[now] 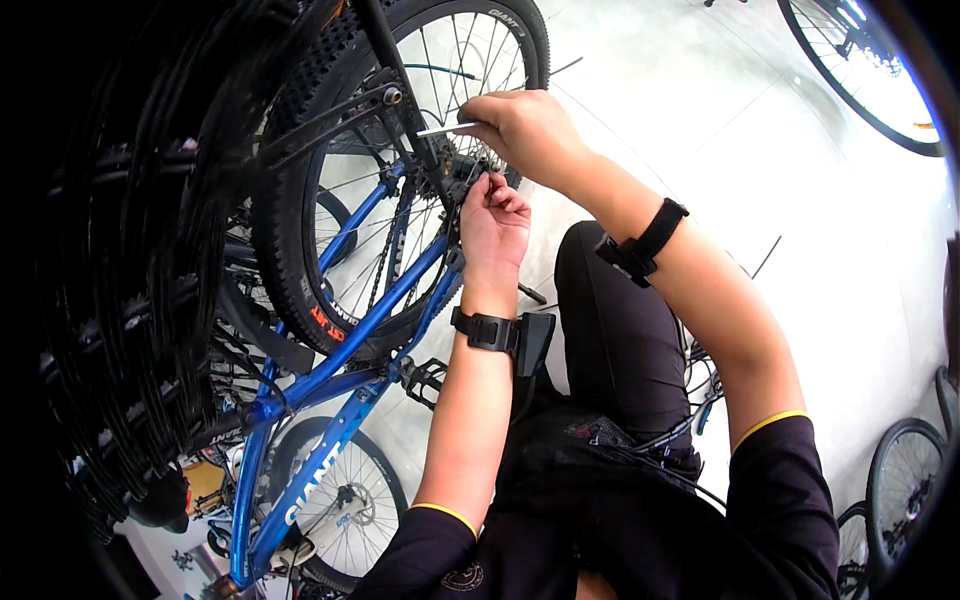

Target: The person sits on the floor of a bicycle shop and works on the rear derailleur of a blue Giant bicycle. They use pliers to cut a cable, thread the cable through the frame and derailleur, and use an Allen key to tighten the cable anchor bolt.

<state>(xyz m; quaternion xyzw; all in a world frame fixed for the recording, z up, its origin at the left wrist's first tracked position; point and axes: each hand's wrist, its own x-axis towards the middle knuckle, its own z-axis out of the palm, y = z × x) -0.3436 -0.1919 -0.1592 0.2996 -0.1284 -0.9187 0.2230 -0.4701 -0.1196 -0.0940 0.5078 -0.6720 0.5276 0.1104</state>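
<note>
A blue bicycle frame (345, 345) hangs upturned in front of me, its rear wheel (300, 215) with a knobby black tyre at the top centre. My right hand (525, 130) is shut on a thin silver tool (445, 129) whose tip points left at the rear hub and derailleur (455, 175). My left hand (492, 222) sits just below, fingers pinched at the derailleur area; what it grips is too small to tell. Both wrists wear black straps. The chain (385, 265) runs down from the hub.
A black pedal (425, 380) sticks out below the wheel. Another wheel (340, 500) is at the lower left. Dark tyres fill the left edge. More bicycle wheels stand at the top right (865, 70) and lower right (900, 480) on a pale floor.
</note>
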